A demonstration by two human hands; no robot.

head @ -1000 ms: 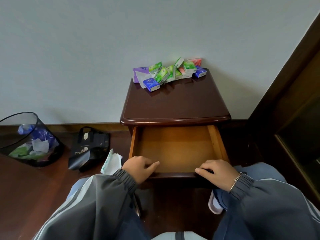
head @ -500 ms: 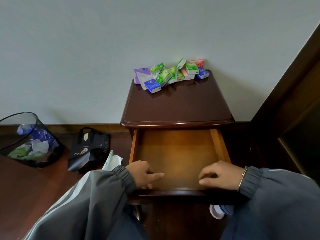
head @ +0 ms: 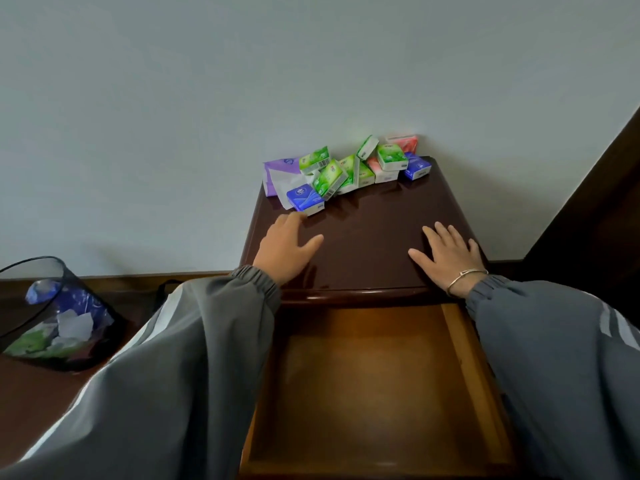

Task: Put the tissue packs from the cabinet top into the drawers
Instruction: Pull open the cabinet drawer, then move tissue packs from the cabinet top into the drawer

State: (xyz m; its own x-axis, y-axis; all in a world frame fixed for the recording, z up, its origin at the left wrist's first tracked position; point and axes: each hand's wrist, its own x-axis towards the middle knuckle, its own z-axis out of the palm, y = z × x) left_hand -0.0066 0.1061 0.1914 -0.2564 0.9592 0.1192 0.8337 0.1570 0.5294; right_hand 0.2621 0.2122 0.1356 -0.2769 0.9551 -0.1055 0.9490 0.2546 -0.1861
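While the drawer (head: 374, 386) stands open and bare under the front edge, both hands are over the cabinet top (head: 367, 244) with nothing in them. Left hand (head: 285, 249) has its fingers spread, fingertips right at the blue pack (head: 305, 199); can't tell if they touch. Right hand (head: 448, 256) lies flat and spread near the right edge, apart from any pack.

Packs (head: 346, 169) sit heaped along the back edge against the wall (head: 207, 98): green ones, blue ones at both ends, pink ones near the back right corner, and a purple pack (head: 277, 174) at the back left with tissue (head: 284, 187) hanging out.

Step in hand, as I judge it: first grab. Best way:
- left hand takes the blue pack first, as it is frontmost and free
- right hand reaches on to the blue pack at the right end (head: 417, 169)
- pinch across the short sides, lift clear, then drop into the drawer
- take top packs of the heap first, or the stacked green ones will likely tumble

Nothing blocks the path from heap to drawer. Loose tissue may snag or pull out. Off the cabinet's left side, a bin (head: 52, 317) on the floor, not in the way. Bracelet (head: 464, 277) on the right wrist.
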